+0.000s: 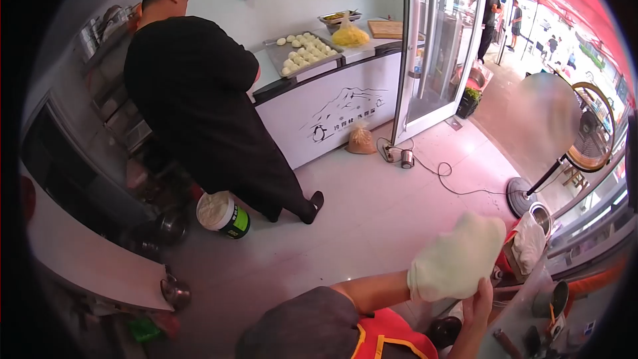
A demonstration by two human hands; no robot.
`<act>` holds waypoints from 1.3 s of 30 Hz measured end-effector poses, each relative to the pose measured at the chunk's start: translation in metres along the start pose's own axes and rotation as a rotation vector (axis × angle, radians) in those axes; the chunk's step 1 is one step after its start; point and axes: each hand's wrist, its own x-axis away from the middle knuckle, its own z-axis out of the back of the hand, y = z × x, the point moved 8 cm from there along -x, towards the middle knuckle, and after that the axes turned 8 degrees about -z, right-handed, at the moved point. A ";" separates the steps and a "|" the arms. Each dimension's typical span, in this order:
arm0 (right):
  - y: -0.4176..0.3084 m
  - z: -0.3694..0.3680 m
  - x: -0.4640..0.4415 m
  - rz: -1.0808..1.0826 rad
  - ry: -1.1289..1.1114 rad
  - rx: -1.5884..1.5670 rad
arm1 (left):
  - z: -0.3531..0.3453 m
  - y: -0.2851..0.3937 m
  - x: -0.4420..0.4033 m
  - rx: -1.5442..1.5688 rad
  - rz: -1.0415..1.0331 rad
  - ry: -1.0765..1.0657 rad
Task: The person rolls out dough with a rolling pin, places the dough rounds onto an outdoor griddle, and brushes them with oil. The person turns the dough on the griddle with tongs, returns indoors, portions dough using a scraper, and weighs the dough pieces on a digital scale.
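A pale, soft sheet (pixel 458 258), cloth or dough, I cannot tell which, is draped over my left hand at the lower right. My left forearm (pixel 375 291) runs into it from the grey sleeve, and the fingers are hidden beneath. At the sheet's lower right edge, my right hand (pixel 480 300) points upward with its fingers closed on that edge. Below both arms is a red apron (pixel 392 332) with yellow trim.
A person in black (pixel 193 86) stands at the counter (pixel 332 110), beside a tray (pixel 274 53) of dough balls. A white bucket (pixel 238 221) sits behind them. Glass door (pixel 435 40), floor cable (pixel 442 176) and standing fan (pixel 590 129) are to the right; people are outside.
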 end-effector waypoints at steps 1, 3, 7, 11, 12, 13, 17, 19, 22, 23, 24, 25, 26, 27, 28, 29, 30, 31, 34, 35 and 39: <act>0.001 -0.021 -0.018 -0.057 -0.058 -0.043 | 0.003 -0.014 0.006 -0.058 0.011 0.020; 0.002 -0.065 -0.052 -0.091 -0.092 -0.094 | 0.011 -0.042 0.017 -0.180 0.030 0.055; 0.019 -0.096 -0.100 -0.205 -0.049 0.016 | 0.019 -0.087 0.031 -0.387 0.074 0.121; 0.072 -0.084 -0.127 -0.391 0.020 0.103 | 0.017 -0.110 0.030 -0.543 0.060 0.188; 0.075 -0.080 -0.122 -0.382 -0.013 0.227 | 0.013 -0.112 0.028 -0.568 0.047 0.201; 0.084 -0.055 -0.121 -0.428 0.032 0.164 | 0.005 -0.107 0.022 -0.615 0.022 0.225; 0.037 0.078 -0.072 -0.150 0.652 0.204 | -0.014 -0.105 0.008 -0.616 0.019 0.255; 0.008 0.150 -0.019 0.015 0.984 -0.079 | -0.020 -0.107 -0.003 -0.618 0.043 0.236; -0.026 0.267 0.074 0.328 1.248 -0.376 | -0.036 -0.102 -0.023 -0.605 0.039 0.209; -0.038 0.294 0.103 0.459 1.355 -0.412 | -0.042 -0.102 -0.028 -0.608 0.037 0.200; -0.065 0.301 0.122 0.516 1.393 -0.358 | -0.047 -0.101 -0.037 -0.605 0.041 0.194; -0.082 0.324 0.140 0.546 1.480 -0.323 | -0.053 -0.101 -0.047 -0.599 0.036 0.177; -0.098 0.350 0.149 0.544 1.460 -0.296 | -0.054 -0.103 -0.053 -0.602 0.047 0.173; -0.113 0.371 0.158 0.500 1.476 -0.244 | -0.056 -0.104 -0.061 -0.609 0.061 0.158; -0.119 0.401 0.161 0.453 1.478 -0.270 | -0.058 -0.106 -0.068 -0.614 0.075 0.149; -0.128 0.426 0.162 0.473 1.467 -0.274 | -0.058 -0.107 -0.075 -0.613 0.088 0.138; -0.138 0.432 0.158 0.411 1.537 -0.293 | -0.060 -0.108 -0.081 -0.614 0.106 0.122; -0.141 0.451 0.162 0.358 1.599 -0.290 | -0.062 -0.109 -0.087 -0.610 0.121 0.110; -0.146 0.474 0.166 0.381 1.495 -0.343 | -0.061 -0.124 -0.098 -0.589 0.184 0.072; -0.153 0.455 0.163 0.322 1.555 -0.400 | -0.060 -0.131 -0.101 -0.595 0.207 0.061; -0.158 0.489 0.152 0.203 1.495 -0.151 | -0.064 -0.157 -0.112 -0.601 0.278 0.031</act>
